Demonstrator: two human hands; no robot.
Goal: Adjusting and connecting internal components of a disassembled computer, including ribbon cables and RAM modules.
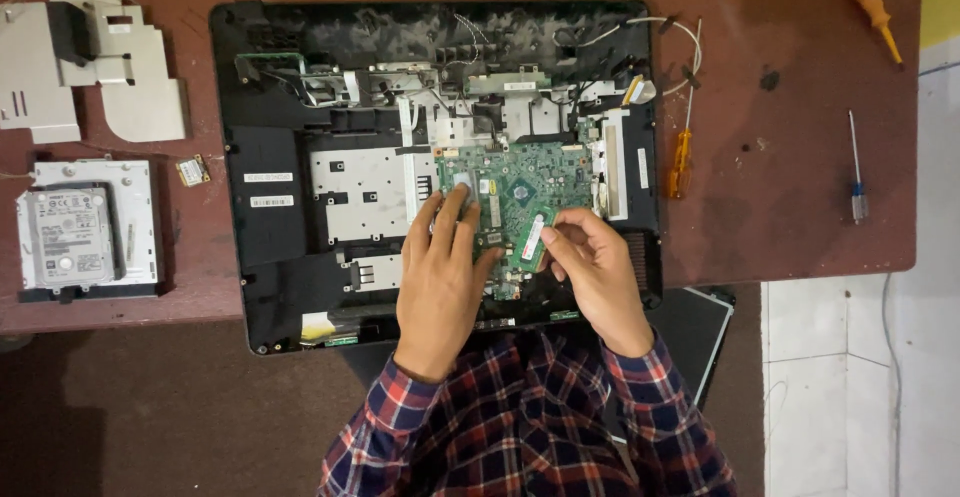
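Plaid sleeves (520, 417) came first. Right hand (598, 275) pinched a small green memory stick (537, 238) by its edges over the green board (515, 197); it looked light, thin, easy to break. Left hand (440, 267) lay flat, fingers spread, holding nothing.

White rectangular labels (270, 189) on the black chassis (262, 227); another on the hard drive (68, 237).

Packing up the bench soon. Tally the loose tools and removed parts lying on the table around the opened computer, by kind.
Screwdrivers: 3 (orange-handled, orange-handled, slim blue-tipped)
Metal shield plates: 1
Hard drives in a bracket: 1
Small card modules: 1
Total: 6
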